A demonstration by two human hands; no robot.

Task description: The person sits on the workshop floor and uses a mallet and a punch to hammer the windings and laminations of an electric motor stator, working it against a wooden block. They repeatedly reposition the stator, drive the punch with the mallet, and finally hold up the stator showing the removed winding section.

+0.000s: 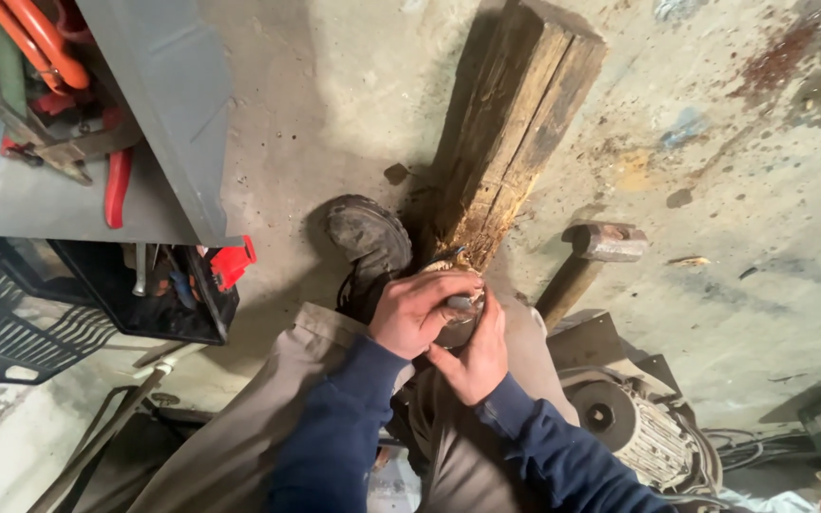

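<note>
Gripping a small round part (pixel 455 318) at the splintered end of a wood beam (pixel 510 123): left hand (pixel 420 312) closed over its top, right hand (pixel 475 356) cupped beneath. Could slip off and fall, judging by the crumbling wood under it. Hammer (pixel 593 252) just right of the grip; shoe (pixel 369 239) left; motor (pixel 634 429) below. No packages, labels or signs visible.

No packages, labels, signs or screens in view
</note>
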